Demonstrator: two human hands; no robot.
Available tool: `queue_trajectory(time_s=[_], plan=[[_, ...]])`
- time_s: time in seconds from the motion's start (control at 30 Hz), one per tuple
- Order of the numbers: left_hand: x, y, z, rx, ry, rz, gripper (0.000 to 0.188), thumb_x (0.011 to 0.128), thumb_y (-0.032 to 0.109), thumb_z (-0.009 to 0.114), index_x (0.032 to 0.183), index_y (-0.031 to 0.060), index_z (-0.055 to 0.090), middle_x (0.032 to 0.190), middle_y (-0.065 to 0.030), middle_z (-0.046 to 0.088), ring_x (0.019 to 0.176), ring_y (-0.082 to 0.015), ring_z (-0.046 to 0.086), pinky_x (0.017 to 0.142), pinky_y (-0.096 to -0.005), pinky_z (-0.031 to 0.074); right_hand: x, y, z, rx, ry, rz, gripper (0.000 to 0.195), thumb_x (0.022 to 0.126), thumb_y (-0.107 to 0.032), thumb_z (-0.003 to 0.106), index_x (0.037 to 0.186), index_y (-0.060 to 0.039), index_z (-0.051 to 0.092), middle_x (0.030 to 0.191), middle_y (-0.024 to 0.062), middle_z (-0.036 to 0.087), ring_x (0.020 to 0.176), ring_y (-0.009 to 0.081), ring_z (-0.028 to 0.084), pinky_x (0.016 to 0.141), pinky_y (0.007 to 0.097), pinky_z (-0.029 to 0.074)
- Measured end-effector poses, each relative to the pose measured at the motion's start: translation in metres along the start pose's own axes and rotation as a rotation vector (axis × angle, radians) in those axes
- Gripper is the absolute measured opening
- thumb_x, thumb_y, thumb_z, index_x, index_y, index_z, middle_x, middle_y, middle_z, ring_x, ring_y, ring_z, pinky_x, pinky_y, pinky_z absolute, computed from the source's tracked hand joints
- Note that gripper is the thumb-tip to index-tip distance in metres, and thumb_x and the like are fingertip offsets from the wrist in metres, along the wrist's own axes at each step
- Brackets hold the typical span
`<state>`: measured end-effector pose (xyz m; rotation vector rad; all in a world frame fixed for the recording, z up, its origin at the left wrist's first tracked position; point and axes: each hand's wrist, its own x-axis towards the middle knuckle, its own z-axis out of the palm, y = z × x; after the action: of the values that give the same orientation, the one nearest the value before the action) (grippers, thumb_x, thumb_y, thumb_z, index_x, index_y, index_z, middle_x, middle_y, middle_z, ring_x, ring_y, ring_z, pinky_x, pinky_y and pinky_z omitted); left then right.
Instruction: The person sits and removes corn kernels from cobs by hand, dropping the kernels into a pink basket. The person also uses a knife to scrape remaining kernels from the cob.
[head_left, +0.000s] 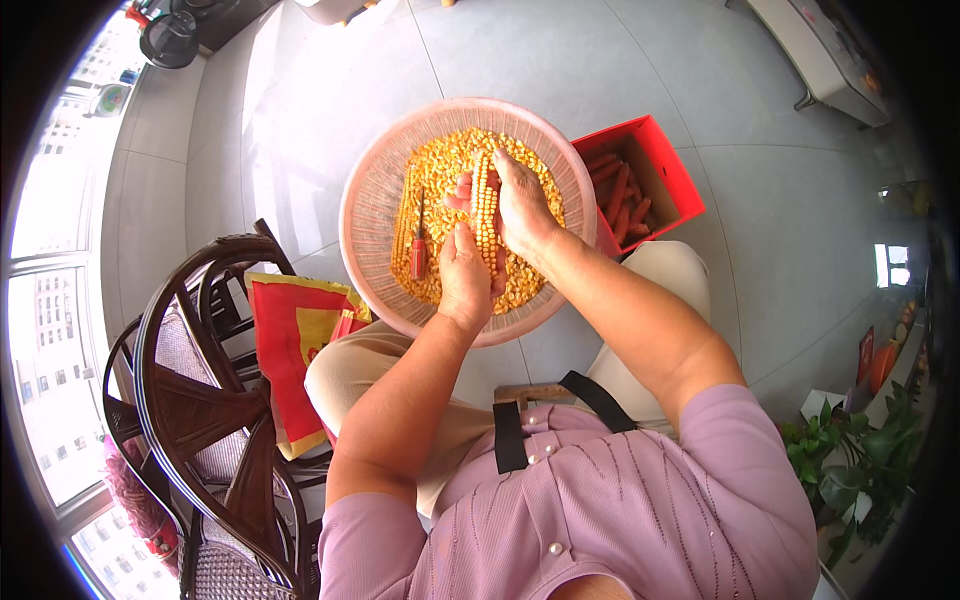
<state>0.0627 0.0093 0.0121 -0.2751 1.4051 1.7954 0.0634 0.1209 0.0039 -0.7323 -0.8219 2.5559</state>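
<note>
Both my hands are around one upright ear of dried corn (486, 214), which has gaps between some kernel rows. My left hand (463, 274) grips its lower part, thumb on the near side. At its upper right side, my right hand (523, 199) holds the ear with the thumb near the tip. Beneath them a round pink plastic basket (364, 247) holds loose yellow corn kernels (442, 157). A screwdriver with a red handle (418, 259) lies on the kernels left of my hands, its shaft pointing away from me. Beside it, along the left edge of the kernels, rests more corn on the cob (403, 232).
A red box (679, 180) with several bare reddish cobs (619, 199) adjoins the basket's right side. A red and yellow bag (289, 360) leans by my left knee, against dark rattan chairs (247, 465). Green potted plants (840, 457) stand at the lower right.
</note>
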Motion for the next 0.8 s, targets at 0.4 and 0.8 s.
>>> queue_trajectory(time_s=[0.4, 0.8], plan=[[-0.007, 0.003, 0.005, 0.002, 0.054, -0.005, 0.029, 0.105, 0.038, 0.035, 0.100, 0.0151, 0.052, 0.074, -0.0022, 0.056, 0.054, -0.0109, 0.050, 0.034, -0.0225, 0.029, 0.000, -0.007, 0.001, 0.049, -0.051, 0.057, 0.030, 0.103, -0.032, 0.042, 0.101, -0.0047, 0.055, 0.082, 0.0090, 0.059, 0.072, 0.0204, 0.061, 0.070, 0.0377, 0.057], [0.001, 0.004, -0.005, -0.067, -0.050, 0.003, 0.034, 0.105, 0.039, 0.032, 0.098, 0.0137, 0.053, 0.066, -0.0055, 0.052, 0.041, -0.0140, 0.039, 0.033, -0.0251, 0.025, -0.004, -0.012, 0.007, 0.211, -0.099, 0.124, 0.031, 0.102, -0.029, 0.044, 0.109, -0.0033, 0.058, 0.094, 0.0113, 0.065, 0.085, 0.0230, 0.064, 0.084, 0.0410, 0.055]])
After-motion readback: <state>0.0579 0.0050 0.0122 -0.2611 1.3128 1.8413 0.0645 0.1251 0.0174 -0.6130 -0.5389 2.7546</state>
